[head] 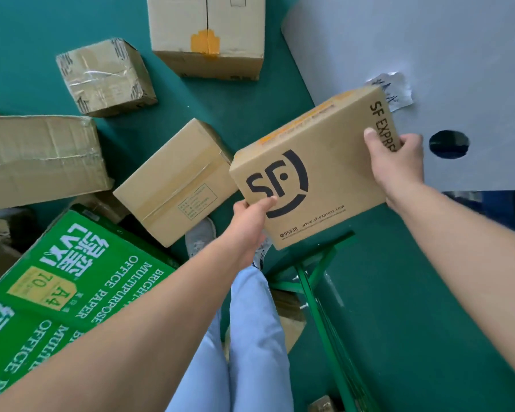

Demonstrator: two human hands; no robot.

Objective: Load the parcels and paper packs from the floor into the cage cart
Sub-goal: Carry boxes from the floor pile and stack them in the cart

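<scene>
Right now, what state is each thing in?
SF box: lifted, held at both ends.
Left hand: gripping its near corner.
Right hand: gripping its far end.
Taped box: closed, on floor.
Green paper pack: lying on floor.

A parcel-sorting storeroom: taped cartons (173,182) and green paper packs (81,272) crowd the green floor (27,40).

Tan black-logoed parcel (312,171), green paper packs (72,272), teal floor (27,40), seemingly grey board (428,55).
</scene>
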